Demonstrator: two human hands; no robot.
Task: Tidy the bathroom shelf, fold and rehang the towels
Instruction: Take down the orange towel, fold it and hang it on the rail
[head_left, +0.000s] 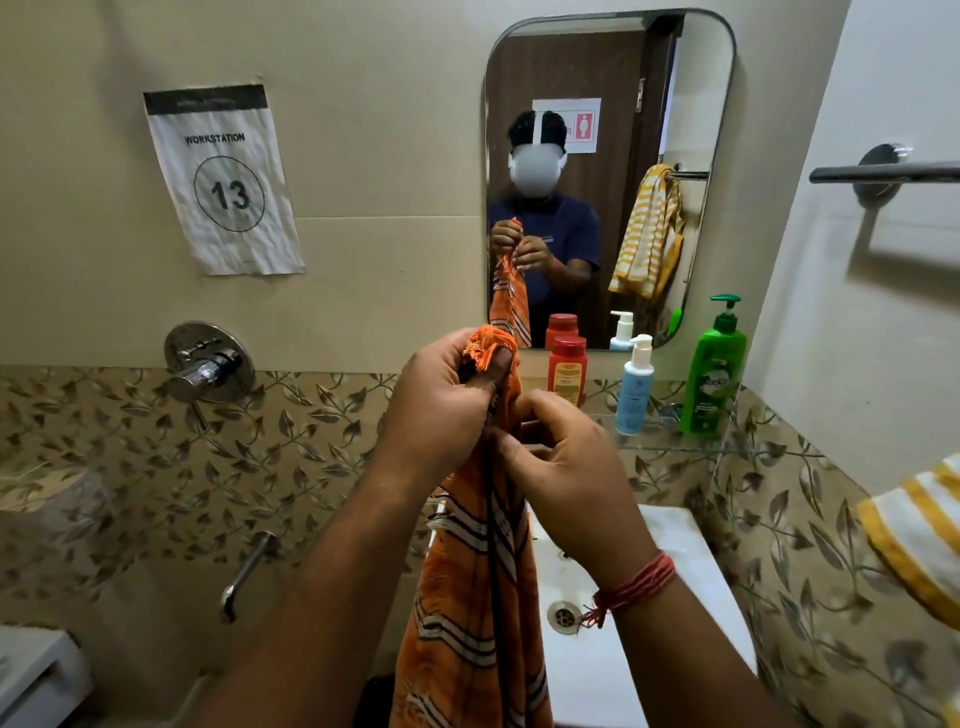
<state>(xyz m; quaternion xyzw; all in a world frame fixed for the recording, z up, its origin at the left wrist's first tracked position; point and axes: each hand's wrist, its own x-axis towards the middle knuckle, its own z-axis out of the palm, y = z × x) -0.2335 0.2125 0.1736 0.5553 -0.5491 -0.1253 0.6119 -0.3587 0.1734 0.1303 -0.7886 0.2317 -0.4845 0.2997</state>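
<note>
Orange striped fabric, the towel (478, 597), hangs vertically at the centre of the frame, in front of the white sink (623, 649) at lower centre. The left hand (441, 410) grips the fringed top corner of the towel, with the fingers (493, 364) curled around the bunched cloth. The right hand (566, 488) sits just below and to the right of the left hand; its thumb and fingertips pinch the edge of the towel. A red thread band (636, 584) circles the right wrist.

On the glass shelf (675, 444) at centre right stand three containers: a red bottle (568, 370), a white and blue pump bottle (635, 387) and a green pump bottle (712, 366). The mirror (608, 176) above the shelf reflects the person. A yellow striped towel (919, 530) shows at the right edge of the frame, below the empty metal towel bar (883, 174) at upper right. A paper sign (223, 182) marked 13 is fixed to the wall at upper left, above a chrome mixer valve (208, 364).
</note>
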